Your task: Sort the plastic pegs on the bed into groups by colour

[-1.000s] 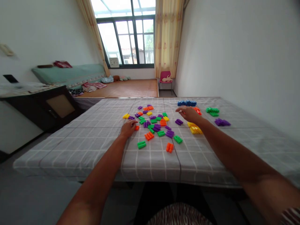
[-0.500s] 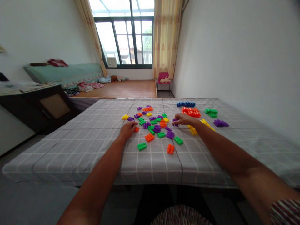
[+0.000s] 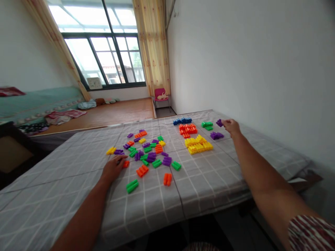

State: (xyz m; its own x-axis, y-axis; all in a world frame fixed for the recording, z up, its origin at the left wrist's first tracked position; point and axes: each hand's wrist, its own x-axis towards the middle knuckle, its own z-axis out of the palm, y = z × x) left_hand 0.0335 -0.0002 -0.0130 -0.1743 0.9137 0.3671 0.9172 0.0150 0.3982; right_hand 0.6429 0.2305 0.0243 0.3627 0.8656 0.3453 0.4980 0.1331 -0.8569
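My right hand (image 3: 231, 127) is raised at the right, its fingertips pinched on a purple plastic block (image 3: 219, 122). Just below that lies a small pile of purple blocks (image 3: 216, 135), with green blocks (image 3: 207, 125) to its left. My left hand (image 3: 113, 168) rests on the table at the left edge of the scattered pieces, fingers loosely extended. Beside its fingertips is an orange block (image 3: 126, 164); whether they touch is unclear. Purple blocks (image 3: 151, 157), green blocks (image 3: 156, 163) and orange blocks (image 3: 142, 170) are spread across the middle, mixed with some yellow ones.
Yellow blocks (image 3: 200, 147), orange-red blocks (image 3: 187, 129) and blue blocks (image 3: 182, 121) sit in separate piles right of centre. A grey checked cloth (image 3: 209, 181) covers the table. Beyond it are a bed platform (image 3: 125, 109), a pink chair (image 3: 159, 93) and a white wall at the right.
My right hand has carried the purple block from the scattered pieces rightward, over by the purple pile. The view has turned to the right. My left hand stays beside the orange block.
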